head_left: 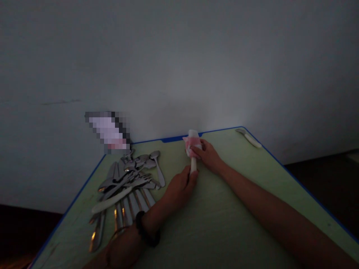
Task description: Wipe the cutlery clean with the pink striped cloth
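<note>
My left hand is closed round the pale handle of a piece of cutlery, held above the middle of the table. A pink and white cloth wraps the far end, so I cannot tell whether it is a spoon, fork or knife. My right hand pinches that cloth from the right side, thumb across its front. To the left of my left hand lies a loose heap of metal spoons, forks and knives. A white-handled utensil rests across the heap.
The green table has a blue edge and stands against a grey wall. One white-handled utensil lies alone near the far right corner. A blurred-out upright object leans at the far left corner.
</note>
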Demonstrator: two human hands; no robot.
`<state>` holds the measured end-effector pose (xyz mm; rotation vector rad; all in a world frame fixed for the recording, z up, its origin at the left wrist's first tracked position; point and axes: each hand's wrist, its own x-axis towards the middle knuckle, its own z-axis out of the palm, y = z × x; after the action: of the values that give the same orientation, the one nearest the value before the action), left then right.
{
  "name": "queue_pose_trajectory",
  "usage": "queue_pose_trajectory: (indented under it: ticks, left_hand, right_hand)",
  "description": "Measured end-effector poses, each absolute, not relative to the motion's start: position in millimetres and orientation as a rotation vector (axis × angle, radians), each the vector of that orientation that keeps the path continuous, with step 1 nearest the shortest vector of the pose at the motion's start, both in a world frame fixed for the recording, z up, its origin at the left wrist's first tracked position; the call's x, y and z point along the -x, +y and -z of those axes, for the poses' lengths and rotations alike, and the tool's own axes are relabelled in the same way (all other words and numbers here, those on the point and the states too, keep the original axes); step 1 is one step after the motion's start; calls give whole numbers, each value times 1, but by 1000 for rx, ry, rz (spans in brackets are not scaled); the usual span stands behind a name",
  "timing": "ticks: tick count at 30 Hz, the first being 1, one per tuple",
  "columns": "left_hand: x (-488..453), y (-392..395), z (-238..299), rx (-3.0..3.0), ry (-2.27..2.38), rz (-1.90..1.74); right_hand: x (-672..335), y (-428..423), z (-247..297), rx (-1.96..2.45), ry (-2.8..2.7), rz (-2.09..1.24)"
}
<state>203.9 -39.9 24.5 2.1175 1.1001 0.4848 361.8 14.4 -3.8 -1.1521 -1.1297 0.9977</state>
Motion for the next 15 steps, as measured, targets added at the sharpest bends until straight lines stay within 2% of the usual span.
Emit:
queue_pose_trajectory:
  ticks: [5,15]
  left_hand:
    - [-203,-41,-23,-2141,1094,-467]
    - [-201,-39,-22,-2024,965,-509]
  right_hand:
    - [-370,14,2,1226,-1242,-857]
    - [-364,18,9,1008,-957,-1169]
